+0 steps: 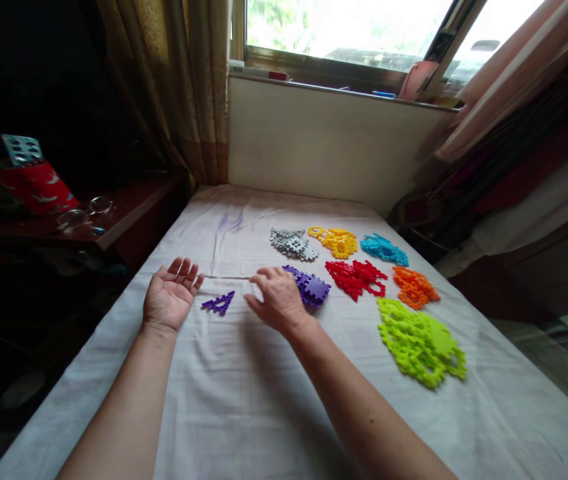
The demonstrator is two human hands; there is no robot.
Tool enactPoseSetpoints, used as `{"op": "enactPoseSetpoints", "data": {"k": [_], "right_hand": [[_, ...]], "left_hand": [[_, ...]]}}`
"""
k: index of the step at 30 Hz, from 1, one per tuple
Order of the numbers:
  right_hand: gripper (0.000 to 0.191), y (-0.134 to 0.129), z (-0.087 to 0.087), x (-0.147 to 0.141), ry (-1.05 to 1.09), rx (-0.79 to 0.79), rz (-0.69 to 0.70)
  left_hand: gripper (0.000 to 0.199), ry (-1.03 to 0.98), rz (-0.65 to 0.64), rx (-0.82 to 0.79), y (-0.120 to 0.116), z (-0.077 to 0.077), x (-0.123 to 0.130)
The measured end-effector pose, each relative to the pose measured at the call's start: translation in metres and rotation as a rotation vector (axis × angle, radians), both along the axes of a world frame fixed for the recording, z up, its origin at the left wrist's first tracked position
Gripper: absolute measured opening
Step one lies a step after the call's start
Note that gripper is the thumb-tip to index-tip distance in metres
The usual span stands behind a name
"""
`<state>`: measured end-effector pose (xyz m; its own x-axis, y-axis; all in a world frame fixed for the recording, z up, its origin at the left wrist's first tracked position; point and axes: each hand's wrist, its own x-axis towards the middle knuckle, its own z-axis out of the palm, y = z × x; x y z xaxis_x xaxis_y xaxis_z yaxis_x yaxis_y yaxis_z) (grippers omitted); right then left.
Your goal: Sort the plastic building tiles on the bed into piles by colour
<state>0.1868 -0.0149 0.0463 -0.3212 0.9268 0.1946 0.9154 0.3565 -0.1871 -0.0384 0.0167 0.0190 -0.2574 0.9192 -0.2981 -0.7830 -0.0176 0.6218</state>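
My left hand (171,295) rests palm up on the white sheet (204,400), its fingers loosely spread and nothing in them. Just right of its fingertips lies a single purple triangular building piece (219,303) with toothed edges. My right hand (277,298) hovers over the sheet, palm down, thumb and fingers apart, with nothing visible between them. Partly behind it sits a pile of purple interlocking pieces (314,289); the hand covers that pile's left side. Whether the right hand touches the pile I cannot tell.
Sorted piles lie to the right: grey pieces (294,245), yellow pieces (337,243), blue pieces (384,249), red pieces (357,277), orange pieces (415,288) and lime green pieces (421,341). At left, a dark wooden table (139,207) holds eyeglasses (87,212) and a red container (39,189).
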Motion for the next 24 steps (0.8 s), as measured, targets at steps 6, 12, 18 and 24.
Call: {"op": "enactPoseSetpoints", "data": {"k": [6, 12, 18, 24], "right_hand": [[0.031, 0.003, -0.029, -0.054, -0.001, -0.047, 0.267], [0.028, 0.005, -0.021, -0.03, 0.019, -0.023, 0.191], [0.032, 0.006, -0.001, 0.043, 0.061, 0.058, -0.102], [0.032, -0.015, -0.01, 0.117, 0.191, 0.191, -0.23]], "left_hand": [[0.021, 0.008, -0.011, 0.004, 0.002, -0.003, -0.005], [0.02, 0.017, -0.008, 0.003, 0.002, -0.002, -0.005], [0.023, 0.015, 0.006, -0.019, 0.001, 0.001, -0.002], [0.022, 0.071, 0.007, -0.025, 0.002, 0.003, -0.002]]}}
